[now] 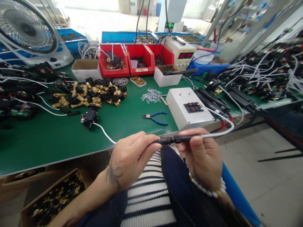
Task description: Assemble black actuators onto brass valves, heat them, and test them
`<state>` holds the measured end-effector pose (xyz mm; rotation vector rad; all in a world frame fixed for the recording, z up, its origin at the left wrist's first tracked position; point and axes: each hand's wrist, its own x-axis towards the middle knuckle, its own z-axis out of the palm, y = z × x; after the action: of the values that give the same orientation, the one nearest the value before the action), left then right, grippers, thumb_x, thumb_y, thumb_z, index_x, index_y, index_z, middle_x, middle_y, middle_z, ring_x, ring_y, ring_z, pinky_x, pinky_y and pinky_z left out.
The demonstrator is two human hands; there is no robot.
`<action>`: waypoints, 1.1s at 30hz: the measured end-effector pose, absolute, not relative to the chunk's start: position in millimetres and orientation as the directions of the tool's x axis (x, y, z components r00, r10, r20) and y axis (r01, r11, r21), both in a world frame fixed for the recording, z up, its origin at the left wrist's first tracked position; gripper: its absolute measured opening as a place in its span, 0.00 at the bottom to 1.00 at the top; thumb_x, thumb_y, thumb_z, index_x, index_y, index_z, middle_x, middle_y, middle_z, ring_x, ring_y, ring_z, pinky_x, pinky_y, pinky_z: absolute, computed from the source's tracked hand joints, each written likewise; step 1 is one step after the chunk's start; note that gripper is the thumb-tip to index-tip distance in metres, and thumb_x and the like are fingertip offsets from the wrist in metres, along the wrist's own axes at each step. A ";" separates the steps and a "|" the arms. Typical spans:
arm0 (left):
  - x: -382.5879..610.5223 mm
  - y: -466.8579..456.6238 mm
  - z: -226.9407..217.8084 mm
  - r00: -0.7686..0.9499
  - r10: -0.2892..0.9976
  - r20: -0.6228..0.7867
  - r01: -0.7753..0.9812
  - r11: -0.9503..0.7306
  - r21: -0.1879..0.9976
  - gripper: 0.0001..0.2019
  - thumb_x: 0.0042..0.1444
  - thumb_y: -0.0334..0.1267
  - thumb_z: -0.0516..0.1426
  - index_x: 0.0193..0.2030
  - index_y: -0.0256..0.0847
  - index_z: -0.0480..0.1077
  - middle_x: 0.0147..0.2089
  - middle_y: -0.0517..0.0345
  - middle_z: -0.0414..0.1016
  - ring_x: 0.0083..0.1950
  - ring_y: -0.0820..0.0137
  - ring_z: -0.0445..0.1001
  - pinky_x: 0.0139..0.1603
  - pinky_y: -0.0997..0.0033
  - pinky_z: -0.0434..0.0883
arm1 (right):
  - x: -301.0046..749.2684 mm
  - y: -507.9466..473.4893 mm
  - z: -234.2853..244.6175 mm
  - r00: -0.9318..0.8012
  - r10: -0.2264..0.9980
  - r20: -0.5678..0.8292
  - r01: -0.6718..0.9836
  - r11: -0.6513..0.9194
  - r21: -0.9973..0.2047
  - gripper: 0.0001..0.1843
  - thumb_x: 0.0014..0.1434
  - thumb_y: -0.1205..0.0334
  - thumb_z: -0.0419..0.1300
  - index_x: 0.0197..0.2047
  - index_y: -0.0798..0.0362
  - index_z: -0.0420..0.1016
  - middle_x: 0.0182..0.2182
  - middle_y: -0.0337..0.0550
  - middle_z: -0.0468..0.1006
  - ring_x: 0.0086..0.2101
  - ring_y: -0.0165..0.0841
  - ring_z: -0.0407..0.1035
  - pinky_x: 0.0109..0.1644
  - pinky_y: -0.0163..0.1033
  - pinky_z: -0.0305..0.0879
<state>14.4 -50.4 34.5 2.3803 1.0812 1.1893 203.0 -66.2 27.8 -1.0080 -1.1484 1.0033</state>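
Just past the table's front edge, my left hand pinches a black cable connector between thumb and fingers. A second black connector with a ribbed collar is gripped by my right hand. Their ends meet in line; whether they are fully joined I cannot tell. From the left connector a white cable leads to a small black module on the table. Another white cable curves from the right connector to the terminals of a grey box.
Blue-handled cutters lie on the green table. Behind are metal clips, brass fittings, red bins and a power supply. A fan stands left; cabled assemblies pile up right.
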 end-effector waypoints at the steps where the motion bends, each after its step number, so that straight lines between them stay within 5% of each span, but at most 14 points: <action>1: 14.6 -50.7 34.5 0.383 0.727 0.570 0.504 -0.681 0.531 0.09 0.68 0.38 0.50 0.44 0.39 0.71 0.31 0.59 0.76 0.31 0.73 0.74 0.33 0.74 0.70 | 202.9 -66.2 28.3 0.123 0.966 0.226 -0.096 0.238 -0.966 0.13 0.62 0.47 0.62 0.39 0.48 0.76 0.22 0.35 0.71 0.22 0.28 0.64 0.25 0.35 0.60; 9: 18.1 -52.7 30.5 0.266 0.697 0.666 0.459 -0.699 0.548 0.06 0.61 0.30 0.59 0.44 0.39 0.69 0.38 0.57 0.76 0.37 0.74 0.74 0.35 0.77 0.73 | 201.5 -65.5 29.3 0.122 0.965 0.232 -0.115 0.246 -0.962 0.11 0.63 0.50 0.61 0.38 0.49 0.77 0.23 0.35 0.72 0.23 0.25 0.64 0.26 0.31 0.60; 19: 16.4 -50.7 20.8 0.328 0.502 0.800 0.498 -0.811 0.305 0.13 0.57 0.22 0.60 0.49 0.35 0.70 0.42 0.52 0.77 0.37 0.72 0.72 0.37 0.72 0.71 | 197.1 -65.8 30.2 0.111 0.980 0.167 -0.152 0.183 -0.971 0.13 0.61 0.49 0.63 0.35 0.50 0.76 0.20 0.33 0.70 0.21 0.25 0.63 0.23 0.30 0.60; 24: 24.6 -47.5 18.5 0.415 0.599 0.685 0.430 -0.792 0.433 0.05 0.64 0.32 0.57 0.45 0.37 0.70 0.39 0.54 0.77 0.37 0.72 0.74 0.37 0.74 0.73 | 211.0 -62.7 19.9 0.020 0.995 0.099 -0.114 0.101 -0.988 0.17 0.62 0.45 0.61 0.34 0.51 0.75 0.21 0.36 0.71 0.21 0.26 0.64 0.24 0.31 0.61; 26: 21.6 -42.7 17.5 0.466 0.653 0.597 0.428 -0.757 0.494 0.10 0.65 0.42 0.55 0.46 0.36 0.70 0.41 0.52 0.77 0.40 0.70 0.75 0.41 0.72 0.75 | 226.3 -60.6 5.8 -0.071 0.997 -0.029 0.016 -0.028 -0.999 0.22 0.62 0.41 0.59 0.33 0.53 0.75 0.21 0.38 0.71 0.22 0.27 0.65 0.26 0.32 0.62; 29: -4.2 -27.7 10.9 0.251 0.786 0.564 0.612 -0.581 0.537 0.20 0.66 0.51 0.50 0.51 0.37 0.70 0.47 0.48 0.76 0.50 0.65 0.74 0.52 0.63 0.73 | 254.6 -57.8 -23.1 -0.190 0.931 -0.312 0.346 -0.234 -0.909 0.32 0.59 0.31 0.53 0.28 0.53 0.74 0.21 0.40 0.72 0.23 0.29 0.65 0.29 0.34 0.64; 33: -68.6 1.5 -12.1 -0.359 0.788 0.500 0.862 0.074 0.501 0.26 0.67 0.52 0.46 0.55 0.29 0.69 0.54 0.36 0.70 0.59 0.52 0.67 0.62 0.49 0.64 | 285.5 -54.0 -38.7 -0.300 0.798 -0.522 0.574 -0.286 -0.767 0.35 0.48 0.26 0.59 0.20 0.54 0.74 0.17 0.41 0.72 0.19 0.31 0.64 0.23 0.35 0.60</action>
<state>-68.6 1.5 -12.1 1.8293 2.3711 1.2326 285.5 -54.0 -38.7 -1.7207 -1.7390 1.6266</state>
